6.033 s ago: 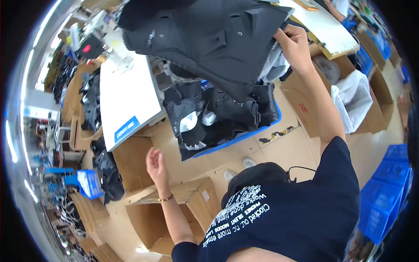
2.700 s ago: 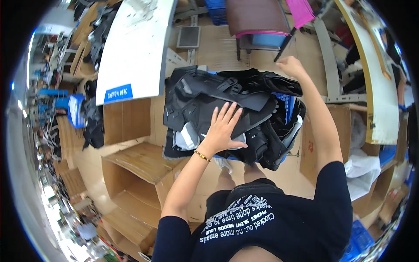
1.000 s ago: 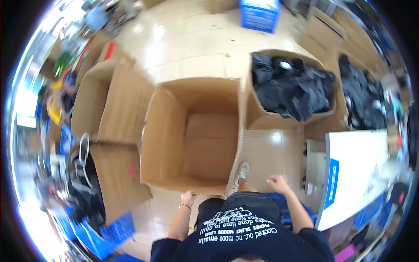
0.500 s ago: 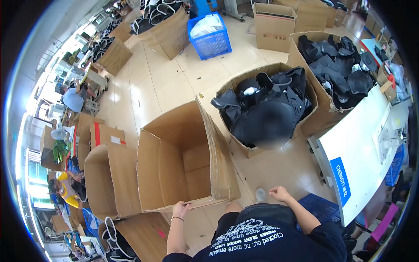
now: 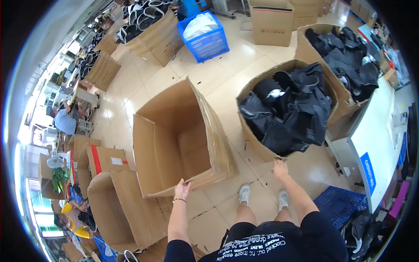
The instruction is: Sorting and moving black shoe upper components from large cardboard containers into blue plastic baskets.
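Hand, left [image 5: 182, 191], grips the near rim of an open-topped cardboard carton [image 5: 222, 157] directly ahead. Hand, right [image 5: 279, 168], grasps the near edge of a filled carton [image 5: 256, 145] holding black pieces [image 5: 301, 109]. Blue plastic crate [image 5: 211, 47] stands beyond both.

L hand [image 5: 182, 190] & R hand [image 5: 279, 168] fwd (well apart), both gripping.

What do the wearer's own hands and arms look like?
The left hand, ungloved, has a thin bracelet at the wrist; the right hand is bare. The sleeves are short and dark navy, like the white-lettered shirt.
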Available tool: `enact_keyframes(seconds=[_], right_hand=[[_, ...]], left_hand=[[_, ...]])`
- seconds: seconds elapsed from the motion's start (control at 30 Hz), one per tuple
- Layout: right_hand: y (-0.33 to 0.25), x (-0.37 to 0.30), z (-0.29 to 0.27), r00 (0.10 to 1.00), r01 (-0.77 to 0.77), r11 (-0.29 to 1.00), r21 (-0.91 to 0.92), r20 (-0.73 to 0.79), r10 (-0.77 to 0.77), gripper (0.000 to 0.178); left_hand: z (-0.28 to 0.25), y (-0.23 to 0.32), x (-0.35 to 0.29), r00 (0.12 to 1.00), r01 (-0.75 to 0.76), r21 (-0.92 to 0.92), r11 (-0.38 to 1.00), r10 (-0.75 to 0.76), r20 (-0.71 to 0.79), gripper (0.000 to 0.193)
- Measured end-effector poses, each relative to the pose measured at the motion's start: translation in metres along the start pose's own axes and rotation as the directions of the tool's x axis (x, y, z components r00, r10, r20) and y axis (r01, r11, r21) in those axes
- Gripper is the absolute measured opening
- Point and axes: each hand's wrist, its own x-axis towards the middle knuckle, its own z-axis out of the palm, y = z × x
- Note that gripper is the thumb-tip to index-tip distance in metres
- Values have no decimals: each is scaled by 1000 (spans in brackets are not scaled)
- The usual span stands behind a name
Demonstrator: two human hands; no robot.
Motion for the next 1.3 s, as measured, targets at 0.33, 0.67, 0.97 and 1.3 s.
enact_keyframes(seconds=[0.33, 0.67, 0.97, 1.3], right_hand=[[-2, 11, 29, 736, 89, 995, 54, -676, -30, 18], [37, 27, 21, 877, -152, 988, -27, -465, 122, 15], [85, -50, 47, 881, -50, 999, 22, -470, 54, 12], [148, -237, 118, 877, 29, 998, -59, -478, -54, 9]], left_hand=[[60, -55, -3, 988, 58, 377, 924, -107, 110, 48], [247, -173, -46, 701, -682, 675, 280, -12, 713, 39], [234, -241, -78, 922, -315, 756, 574, -6, 388, 49], [169, -249, -122, 987, 80, 261, 962, -114, 118, 68]])
